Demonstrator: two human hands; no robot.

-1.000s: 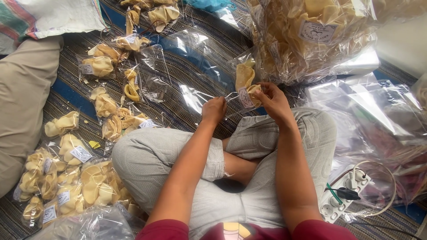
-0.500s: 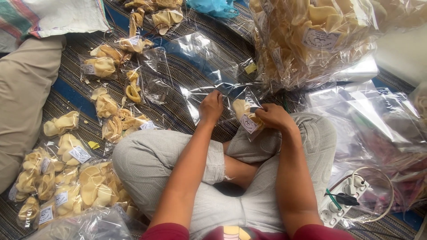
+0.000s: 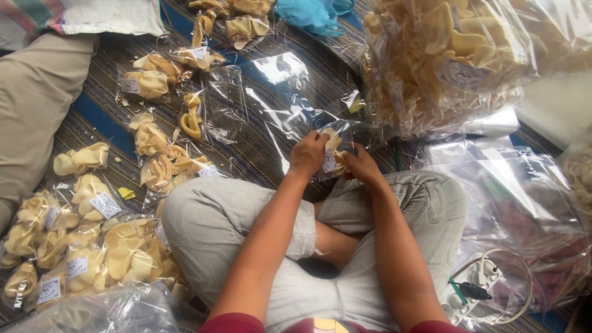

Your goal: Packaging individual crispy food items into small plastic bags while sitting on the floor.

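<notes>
I sit cross-legged on a striped mat. My left hand (image 3: 309,155) and my right hand (image 3: 361,166) are pressed together around a small clear plastic bag of pale yellow crackers (image 3: 333,153) with a white label, just above my right knee. Both hands grip that bag, and its lower part is hidden behind my fingers. Loose clear plastic bags (image 3: 280,102) lie on the mat right beyond my hands.
A big clear sack of crackers (image 3: 444,55) stands at the back right. Several small filled cracker bags (image 3: 80,246) lie at the left. More clear plastic sheets (image 3: 524,203) pile at the right, with a white power strip (image 3: 472,290) near my right knee. A beige cushion (image 3: 31,117) lies far left.
My hands have come closer together, and the small bag of crackers has moved left and nearer to my left hand. The view has shifted slightly.
</notes>
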